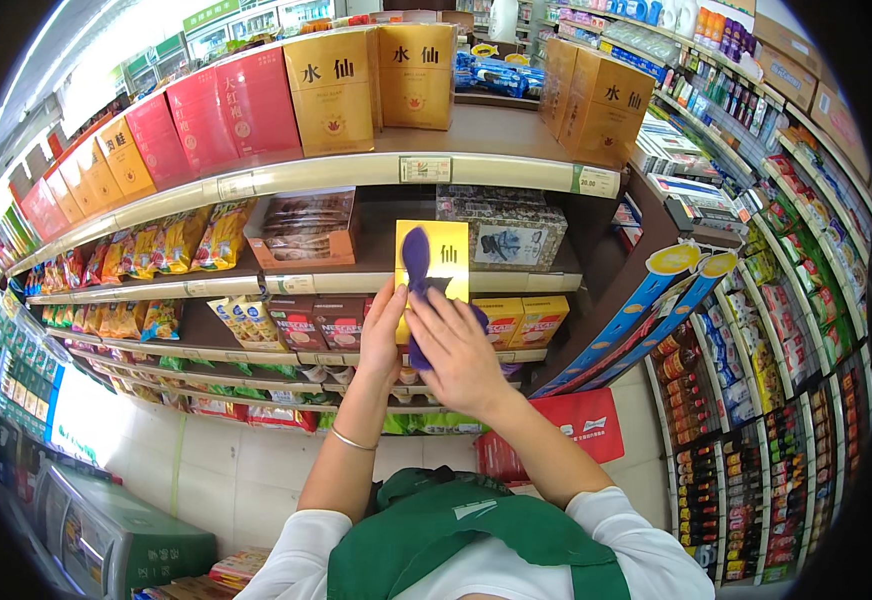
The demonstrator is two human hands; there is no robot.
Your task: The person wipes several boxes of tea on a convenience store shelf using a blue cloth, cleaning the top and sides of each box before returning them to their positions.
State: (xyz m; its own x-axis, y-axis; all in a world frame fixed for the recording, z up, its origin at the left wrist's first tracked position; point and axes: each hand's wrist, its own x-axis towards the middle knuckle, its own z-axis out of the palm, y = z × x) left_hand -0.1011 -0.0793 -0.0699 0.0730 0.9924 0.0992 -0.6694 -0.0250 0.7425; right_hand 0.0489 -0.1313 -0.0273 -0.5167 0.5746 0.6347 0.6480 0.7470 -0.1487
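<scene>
A yellow-gold box (451,240) with dark printed characters is held up before the middle of a shop shelf. My left hand (382,330) grips it along its left side. A purple cloth (417,255) lies over the front of the box, its upper end standing above my fingers. With fingers spread flat, my right hand (460,352) presses the cloth against the box and hides its lower part. Similar gold boxes (415,79) stand upright on the top shelf (338,171), with a gap before another pair of gold boxes (604,105) at the right.
Red boxes (259,101) continue the top row leftward. Below stand an open carton of packets (304,225), a patterned box (511,229) and Nescafé boxes (342,322). Blue display strips (593,330) edge the shelf end. A red carton (574,424) and a chest freezer (120,525) are on the floor.
</scene>
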